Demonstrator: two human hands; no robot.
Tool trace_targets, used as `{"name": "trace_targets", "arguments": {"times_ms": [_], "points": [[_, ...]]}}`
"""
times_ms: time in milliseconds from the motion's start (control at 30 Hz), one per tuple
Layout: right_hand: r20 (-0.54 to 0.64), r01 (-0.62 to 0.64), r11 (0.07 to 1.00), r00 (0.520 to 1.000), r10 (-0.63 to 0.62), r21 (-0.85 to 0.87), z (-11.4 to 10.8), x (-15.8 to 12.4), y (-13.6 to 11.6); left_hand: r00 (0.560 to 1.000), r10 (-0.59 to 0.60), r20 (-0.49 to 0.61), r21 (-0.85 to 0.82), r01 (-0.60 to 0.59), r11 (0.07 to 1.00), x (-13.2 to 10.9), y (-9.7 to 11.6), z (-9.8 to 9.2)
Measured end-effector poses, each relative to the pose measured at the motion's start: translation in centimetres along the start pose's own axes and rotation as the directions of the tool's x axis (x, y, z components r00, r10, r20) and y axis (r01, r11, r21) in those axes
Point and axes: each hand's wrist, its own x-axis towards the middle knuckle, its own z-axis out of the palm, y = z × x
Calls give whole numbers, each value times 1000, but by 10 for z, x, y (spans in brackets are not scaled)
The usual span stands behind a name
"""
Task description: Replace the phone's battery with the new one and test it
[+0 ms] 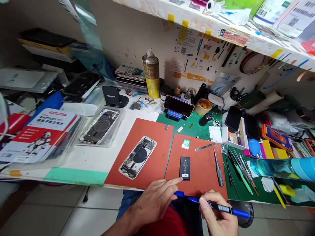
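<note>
My right hand (218,209) is closed around a black marker (221,207) with blue ends, its front end pointing left. My left hand (158,198) has a blue marker cap (179,194) tucked in its fingers, a short gap from the marker. Its stretched index finger reaches the lower edge of a black phone battery (184,165), which bears a small white label. The battery lies flat on a reddish-brown mat (201,173). To the left, an opened phone (137,157) with bare inner parts lies on another reddish mat (128,134).
A screwdriver (218,168) and a flat metal blade (205,147) lie right of the battery. Several tweezers (242,173) and a blue bottle (278,168) sit further right. A second opened phone (100,127), a spray can (151,73) and a propped phone (178,105) stand behind, under a shelf (157,14).
</note>
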Motion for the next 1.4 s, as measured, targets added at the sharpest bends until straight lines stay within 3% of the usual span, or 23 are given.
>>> {"name": "trace_targets", "arguments": {"times_ms": [200,333,533,633,833,1033,1100,1167,1267,1400], "points": [[127,129,992,984,-128,-1,6,10,2,1000,28,-5,-34,-28,999,-3,5,-2],[275,128,991,952,-134,38,3,6,6,1000,4,-7,-90,-4,996,-4,9,1],[51,169,983,984,-173,68,-5,-7,6,999,21,-31,-70,-23,997,-2,16,1],[66,210,976,975,-214,61,-3,-8,8,996,43,-73,-45,-47,998,-1,21,-1],[-71,-35,995,997,41,92,8,-15,12,976,36,-217,92,-16,996,3,38,-5],[-125,-161,956,973,196,243,20,-15,17,949,190,-251,289,-114,950,-1,40,1],[-60,-117,970,989,132,215,18,-6,9,946,195,-258,344,-99,934,-2,32,3],[-33,11,995,999,-8,95,8,11,-7,957,149,-249,313,-66,948,1,20,3],[-178,178,973,963,-204,-149,-24,55,-34,949,94,-302,244,-18,970,7,-2,-3],[-329,187,914,892,-311,-359,-75,148,-40,894,163,-418,260,-55,964,1,-30,-5]]}}
